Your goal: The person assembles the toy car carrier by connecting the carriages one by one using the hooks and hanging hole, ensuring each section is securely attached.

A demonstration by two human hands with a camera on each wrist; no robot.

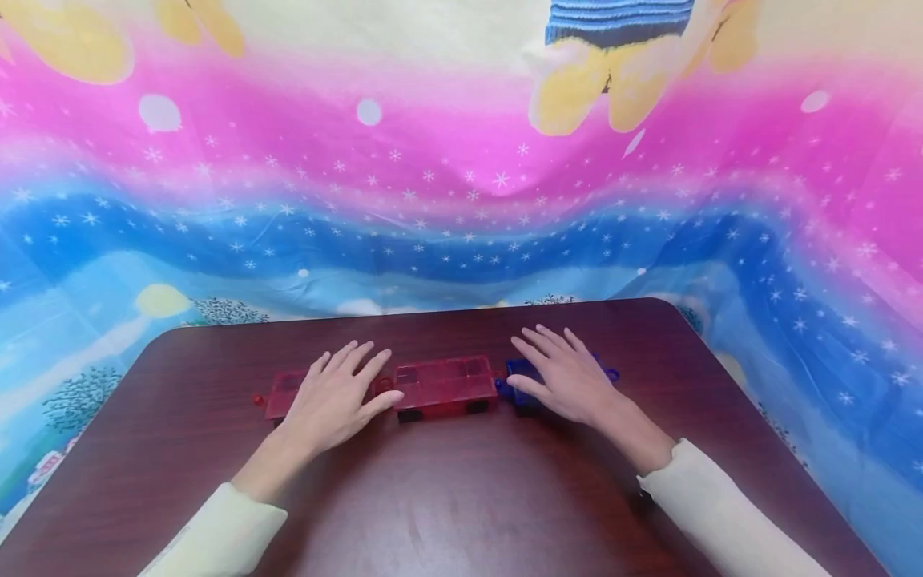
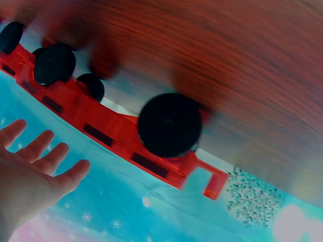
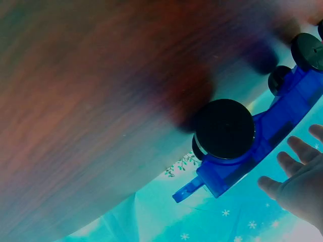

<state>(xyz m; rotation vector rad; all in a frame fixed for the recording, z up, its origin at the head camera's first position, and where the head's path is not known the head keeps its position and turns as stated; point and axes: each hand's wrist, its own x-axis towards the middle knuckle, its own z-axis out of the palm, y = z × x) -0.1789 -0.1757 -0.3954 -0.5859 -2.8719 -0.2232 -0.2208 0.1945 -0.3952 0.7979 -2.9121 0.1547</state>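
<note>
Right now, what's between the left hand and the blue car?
The middle red car lies between the left hand and the blue car, as the head view shows.

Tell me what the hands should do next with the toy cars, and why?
Maybe lower the right hand and gently hold the blue car. The hand is open just above it, holding nothing, and the car stands at the row's end, next to a red car.
</note>
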